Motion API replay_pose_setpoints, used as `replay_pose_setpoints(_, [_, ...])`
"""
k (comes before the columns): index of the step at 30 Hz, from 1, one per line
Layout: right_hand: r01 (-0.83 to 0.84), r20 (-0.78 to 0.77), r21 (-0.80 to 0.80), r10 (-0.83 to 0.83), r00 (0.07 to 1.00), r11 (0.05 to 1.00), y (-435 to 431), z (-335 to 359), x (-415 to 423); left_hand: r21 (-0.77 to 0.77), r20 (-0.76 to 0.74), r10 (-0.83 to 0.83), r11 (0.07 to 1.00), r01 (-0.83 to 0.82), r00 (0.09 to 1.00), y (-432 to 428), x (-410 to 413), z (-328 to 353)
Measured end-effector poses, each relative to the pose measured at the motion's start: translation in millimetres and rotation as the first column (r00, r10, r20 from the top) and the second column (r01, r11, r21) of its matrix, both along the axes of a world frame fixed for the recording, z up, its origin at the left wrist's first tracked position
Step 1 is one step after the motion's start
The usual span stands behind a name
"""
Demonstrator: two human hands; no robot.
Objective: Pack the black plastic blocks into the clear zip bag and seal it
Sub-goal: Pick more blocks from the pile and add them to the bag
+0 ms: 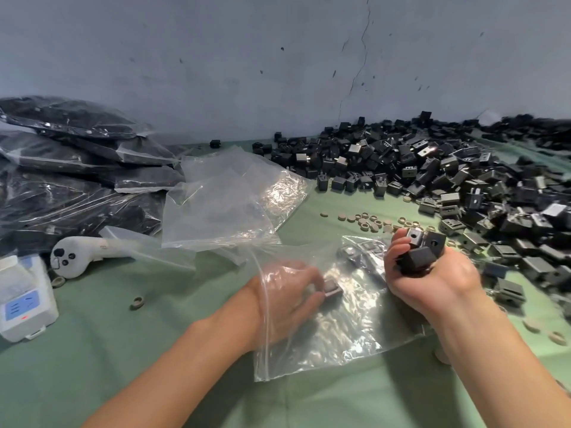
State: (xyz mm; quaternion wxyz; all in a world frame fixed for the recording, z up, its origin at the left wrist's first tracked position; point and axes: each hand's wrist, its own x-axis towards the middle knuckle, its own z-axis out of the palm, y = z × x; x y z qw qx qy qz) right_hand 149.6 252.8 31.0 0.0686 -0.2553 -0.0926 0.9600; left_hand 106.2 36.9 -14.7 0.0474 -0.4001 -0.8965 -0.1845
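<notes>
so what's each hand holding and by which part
The right hand grips a handful of blocks, fingers curled round their sides. The left hand, inside the bag, seems to pinch one block by its left end.

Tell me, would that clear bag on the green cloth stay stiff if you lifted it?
Probably floppy: the clear zip bag is wrinkled and drapes over the left hand inside it. Likely slippery too, given its glossy sheen. Few blocks inside, so probably light.
</notes>
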Motion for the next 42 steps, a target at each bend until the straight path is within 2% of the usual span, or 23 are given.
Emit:
replay_pose_setpoints(4, [0.001,0.004,-0.004,-0.001,1.000,1.000,8.2,-0.3,0.2,-0.001,0.035,-0.121,0.993,0.121,0.992,-2.8,0.6,4.4])
replay_pose_setpoints(6, [0.008,0.000,-0.006,-0.008,1.000,1.000,11.5,-1.1,-0.4,-0.061,-0.007,-0.159,0.985,0.158,0.987,4.1,-3.4,5.8])
replay_pose_setpoints(10, [0.009,0.012,-0.003,-0.009,1.000,1.000,14.7,-2.5,-1.0,-0.102,-0.009,-0.171,0.980,0.169,0.985,19.7,-8.7,6.7])
replay_pose_setpoints(13, [0.001,0.012,-0.002,-0.001,1.000,1.000,15.1,-2.5,-0.7,-0.122,0.063,-0.145,0.981,0.152,0.987,34.0,-6.9,3.7])
replay_pose_setpoints(16, [0.001,0.009,-0.009,-0.001,1.000,1.000,16.2,-2.8,0.1,-0.188,-0.113,-0.154,0.973,0.131,0.982,36.5,-7.9,-5.0])
replay_pose_setpoints(18, [0.002,0.007,-0.013,-0.002,1.000,1.000,17.5,-2.6,1.1,-0.220,-0.147,-0.159,0.968,0.124,0.976,38.8,-8.8,-5.9])
replay_pose_setpoints(20, [-0.003,0.001,-0.011,0.003,1.000,1.000,18.8,-2.1,2.5,-0.224,-0.116,-0.175,0.963,0.146,0.978,43.7,-9.3,-4.8])
replay_pose_setpoints(22, [-0.007,-0.001,-0.006,0.007,1.000,1.000,19.6,-2.0,3.2,-0.218,0.022,-0.161,0.962,0.162,0.987,51.2,-8.7,-4.6])
replay_pose_setpoints(24, [-0.010,-0.002,-0.003,0.010,1.000,1.000,19.3,-2.4,3.7,-0.173,0.184,-0.144,0.969,0.177,0.972,57.9,-6.2,-7.1])
replay_pose_setpoints(27, [-0.027,0.001,0.015,0.027,1.000,1.000,16.3,-2.4,3.4,-0.136,0.244,-0.131,0.976,0.168,0.961,51.0,-4.0,-10.7])
replay_pose_setpoints(31, [-0.074,0.024,0.047,0.073,0.997,0.996,10.7,-3.8,2.4,-0.064,0.102,-0.106,0.992,0.113,0.989,2.8,-4.2,-1.0])
replay_pose_setpoints(33, [-0.116,0.029,0.085,0.114,0.993,0.990,5.7,-3.8,2.2,0.043,0.059,0.005,0.999,-0.007,0.998,-27.1,-1.1,4.3])
replay_pose_setpoints(35, [-0.160,0.033,0.127,0.157,0.987,0.979,-1.0,-3.7,2.2,0.192,0.060,0.177,0.964,-0.185,0.982,-50.9,3.9,12.1])
replay_pose_setpoints(38, [-0.253,0.011,0.162,0.255,0.967,0.954,-15.5,-3.7,3.6,0.452,0.045,0.389,0.813,-0.366,0.920,-62.4,16.3,30.5])
replay_pose_setpoints(40, [-0.338,-0.016,0.162,0.345,0.939,0.927,-28.7,-3.9,5.2,0.545,0.058,0.415,0.749,-0.377,0.908,-55.3,26.2,40.7])
replay_pose_setpoints(42, [-0.434,0.002,0.213,0.444,0.896,0.876,-44.0,-5.5,7.2,0.532,0.081,0.349,0.777,-0.336,0.934,-39.4,37.4,41.3])
